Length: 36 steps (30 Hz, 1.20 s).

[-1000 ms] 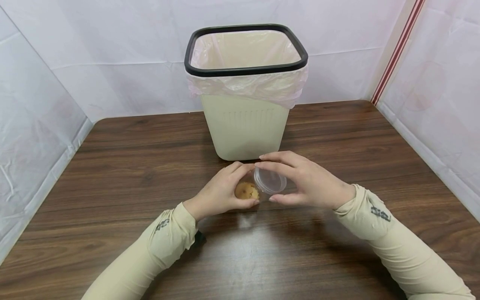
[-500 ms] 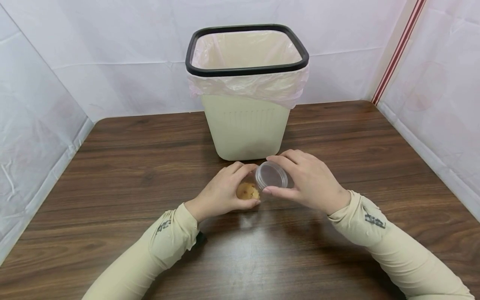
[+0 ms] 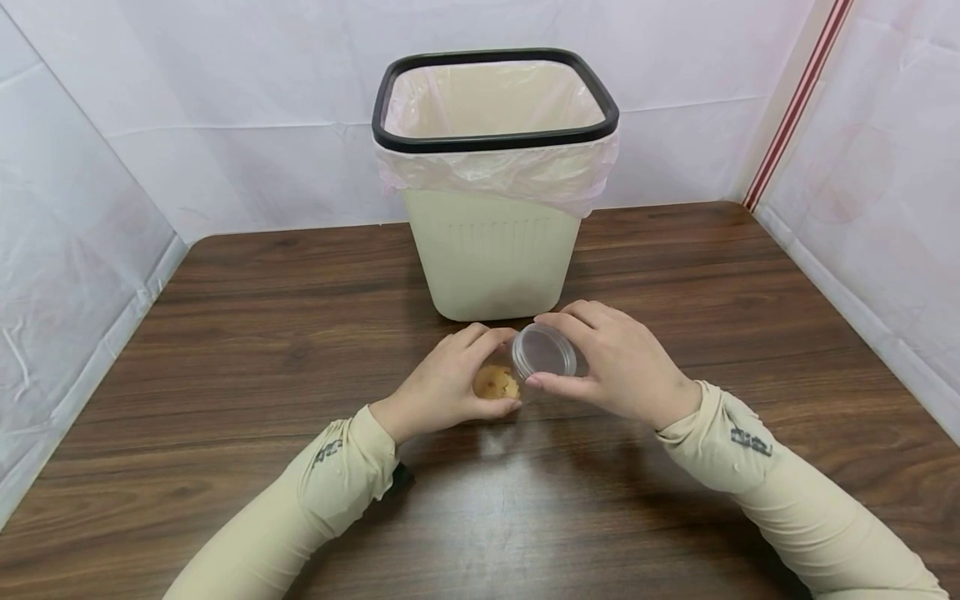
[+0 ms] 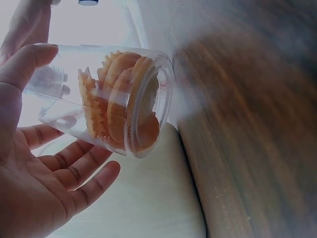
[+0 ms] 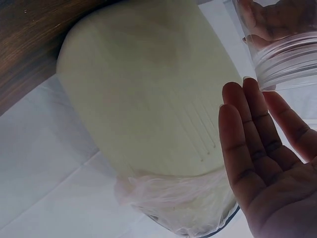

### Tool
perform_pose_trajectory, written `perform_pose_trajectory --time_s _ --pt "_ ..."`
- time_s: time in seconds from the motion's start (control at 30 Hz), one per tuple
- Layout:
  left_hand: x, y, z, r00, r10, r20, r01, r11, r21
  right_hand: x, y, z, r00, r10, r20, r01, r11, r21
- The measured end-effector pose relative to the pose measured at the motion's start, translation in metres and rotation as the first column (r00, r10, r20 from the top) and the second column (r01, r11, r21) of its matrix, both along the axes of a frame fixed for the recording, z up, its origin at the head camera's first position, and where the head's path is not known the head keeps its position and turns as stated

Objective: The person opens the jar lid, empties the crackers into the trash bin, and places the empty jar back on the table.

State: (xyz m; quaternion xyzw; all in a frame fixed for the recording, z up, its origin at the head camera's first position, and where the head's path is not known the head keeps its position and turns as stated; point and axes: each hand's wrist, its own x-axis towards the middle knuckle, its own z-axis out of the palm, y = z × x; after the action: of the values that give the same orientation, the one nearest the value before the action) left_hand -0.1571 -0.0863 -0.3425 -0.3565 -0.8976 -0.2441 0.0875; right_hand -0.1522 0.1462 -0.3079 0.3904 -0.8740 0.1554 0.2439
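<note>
A clear plastic jar (image 4: 72, 116) holds several orange-yellow, crimped-edge pieces (image 4: 121, 99) near its base, seen through the wall in the left wrist view. My left hand (image 3: 442, 383) grips the jar's side between thumb and index finger; its other fingers stand loosely away. At the jar's upper end is a round, clear, ridged lid (image 3: 545, 352). My right hand (image 3: 626, 367) pinches this lid with the thumb on the near side and index finger on the far side. In the right wrist view, its remaining fingers (image 5: 247, 134) stick out beside the jar.
Just behind the hands stands a cream waste bin (image 3: 491, 250) with a black rim and a thin pinkish bag folded over its edge. The dark wood table (image 3: 285, 308) is bounded by white sheeting (image 3: 247, 167) at the back and sides.
My right hand has closed from a wide spread onto the lid, and the lid has tipped slightly upward. Over the last half second, hardly anything moved. The left hand keeps its hold.
</note>
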Motion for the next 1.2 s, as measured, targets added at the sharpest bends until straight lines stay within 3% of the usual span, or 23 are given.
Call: perform_pose_trajectory --time_s 1.2 --pt "-0.0013 -0.0008 -0.0002 1.000 -0.011 0.014 0.011 1.000 0.012 -0.0022 0.0025 0.0019 0.992 0.098 0.080 -0.097 0.995 -0.015"
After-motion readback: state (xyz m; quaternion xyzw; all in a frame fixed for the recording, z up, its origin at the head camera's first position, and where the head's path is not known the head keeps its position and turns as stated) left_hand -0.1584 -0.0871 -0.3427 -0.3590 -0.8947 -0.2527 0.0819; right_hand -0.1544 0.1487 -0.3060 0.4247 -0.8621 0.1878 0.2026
